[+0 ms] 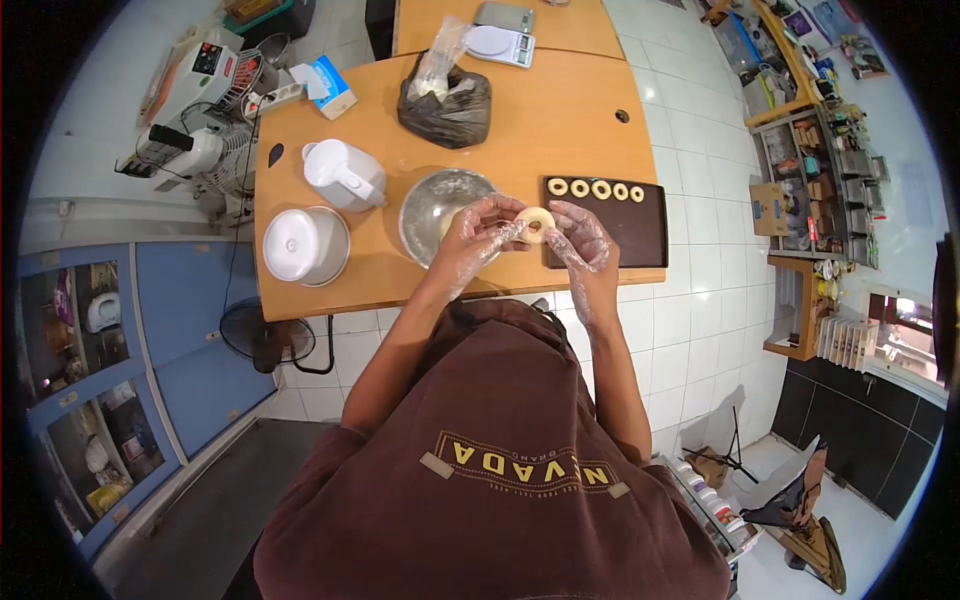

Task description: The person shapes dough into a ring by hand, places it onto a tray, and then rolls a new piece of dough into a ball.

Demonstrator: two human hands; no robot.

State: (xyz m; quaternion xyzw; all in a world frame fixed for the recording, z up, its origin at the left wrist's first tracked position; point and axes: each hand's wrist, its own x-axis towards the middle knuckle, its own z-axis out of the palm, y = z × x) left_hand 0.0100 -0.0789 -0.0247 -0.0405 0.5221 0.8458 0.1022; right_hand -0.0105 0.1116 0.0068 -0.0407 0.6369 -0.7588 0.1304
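Observation:
A pale dough ring (537, 224) with a small hole is held up between my two floury hands, over the front of the table. My left hand (482, 238) pinches its left side, and my right hand (585, 243) has its fingers on the right side. Behind my left hand is a metal bowl (415, 215) with floury walls; my hand hides part of its inside. To the right lies a dark baking tray (640, 232), with a row of several dough rings (601, 189) along its far edge.
On the wooden table (560, 110) stand a white lidded container (306, 246), a white jug (343, 175), a black plastic bag (446, 112), a white scale (500, 45) and a blue box (330, 88). A black fan (266, 335) is at the table's left front corner.

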